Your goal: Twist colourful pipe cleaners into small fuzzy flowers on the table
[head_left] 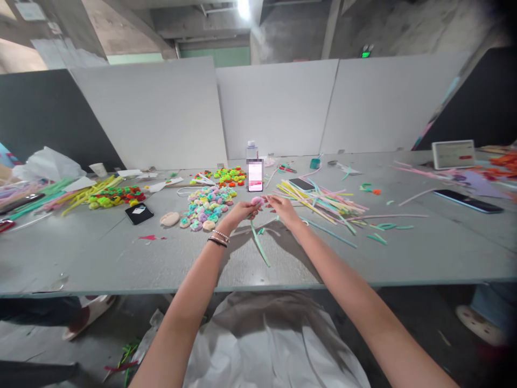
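Observation:
My left hand (241, 212) is closed on a small pink fuzzy piece (257, 201), just in front of an upright phone (255, 177). A pale green fuzzy stem (259, 245) hangs down from beneath the left fingers onto the table. Close by on the right, my right hand (281, 209) has its fingertips pinched together beside the pink piece; what they hold is too small to name. Left of my hands lies a heap of pastel fuzzy pieces (208, 205). Loose pastel stems (323, 202) are spread to the right.
The grey table (153, 269) bears red and green fuzzy pieces (117, 197), a black square item (139, 213) and a bottle (251, 150). Phones (468, 201) and a white-framed screen (453, 154) are on the right. White panels (278, 108) stand behind.

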{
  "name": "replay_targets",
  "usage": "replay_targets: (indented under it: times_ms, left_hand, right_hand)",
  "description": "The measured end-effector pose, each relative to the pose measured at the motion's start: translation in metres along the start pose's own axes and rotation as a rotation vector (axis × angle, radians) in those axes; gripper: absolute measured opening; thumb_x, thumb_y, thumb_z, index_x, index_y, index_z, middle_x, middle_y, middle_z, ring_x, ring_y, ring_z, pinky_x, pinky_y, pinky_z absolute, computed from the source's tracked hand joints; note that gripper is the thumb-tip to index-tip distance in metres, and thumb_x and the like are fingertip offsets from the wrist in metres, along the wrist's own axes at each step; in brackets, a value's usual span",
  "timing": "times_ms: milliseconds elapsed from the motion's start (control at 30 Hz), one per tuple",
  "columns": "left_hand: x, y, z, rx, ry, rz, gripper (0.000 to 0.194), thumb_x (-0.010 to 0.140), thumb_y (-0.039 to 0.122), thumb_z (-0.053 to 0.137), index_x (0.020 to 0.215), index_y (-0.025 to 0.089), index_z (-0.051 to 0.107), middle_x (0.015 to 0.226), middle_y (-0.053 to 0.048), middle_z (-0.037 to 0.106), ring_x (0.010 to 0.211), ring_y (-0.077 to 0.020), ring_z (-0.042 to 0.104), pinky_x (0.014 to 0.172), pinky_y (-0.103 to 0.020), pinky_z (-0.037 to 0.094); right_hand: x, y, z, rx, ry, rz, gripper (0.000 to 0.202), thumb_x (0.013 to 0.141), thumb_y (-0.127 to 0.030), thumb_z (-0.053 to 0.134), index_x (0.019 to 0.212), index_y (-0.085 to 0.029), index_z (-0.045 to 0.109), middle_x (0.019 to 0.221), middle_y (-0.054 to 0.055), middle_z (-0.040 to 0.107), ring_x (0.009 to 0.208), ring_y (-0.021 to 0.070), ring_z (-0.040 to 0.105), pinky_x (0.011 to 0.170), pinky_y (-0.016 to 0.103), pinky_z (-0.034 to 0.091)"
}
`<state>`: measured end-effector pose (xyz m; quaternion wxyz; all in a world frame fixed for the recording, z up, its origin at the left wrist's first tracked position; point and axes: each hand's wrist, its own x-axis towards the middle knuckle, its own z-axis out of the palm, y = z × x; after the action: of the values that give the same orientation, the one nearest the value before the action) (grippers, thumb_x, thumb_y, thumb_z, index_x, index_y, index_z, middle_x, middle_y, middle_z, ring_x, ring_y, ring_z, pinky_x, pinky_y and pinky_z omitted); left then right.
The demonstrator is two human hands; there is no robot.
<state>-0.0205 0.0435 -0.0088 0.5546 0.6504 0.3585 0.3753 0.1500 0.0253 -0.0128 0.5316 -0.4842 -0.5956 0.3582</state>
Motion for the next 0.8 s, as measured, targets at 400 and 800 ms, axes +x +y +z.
replay_targets:
  times_ms: [400,800]
  left_hand:
    - [0.013,-0.019,-0.005,0.286,0.031,0.107,0.028,0.074,0.035,0.057,0.068,0.01,0.068,0.053,0.001,0.053,0.051,-0.0069,0.042,0.054,-0.023,0.034]
    - [0.017,-0.028,-0.008,0.339,0.013,0.184,0.02,0.069,0.027,0.05,0.058,0.012,0.058,0.054,-0.001,0.056,0.053,-0.0091,0.047,0.056,-0.023,0.036]
  right_hand:
    - [0.002,0.013,0.004,-0.121,-0.034,-0.121,0.031,0.074,-0.039,0.067,0.095,-0.017,0.074,0.088,0.007,0.074,0.079,0.0207,0.067,0.072,0.03,0.049]
    - [-0.001,0.012,0.006,-0.077,-0.059,-0.084,0.04,0.073,-0.047,0.067,0.094,-0.014,0.074,0.086,0.009,0.074,0.079,0.0216,0.067,0.071,0.03,0.049]
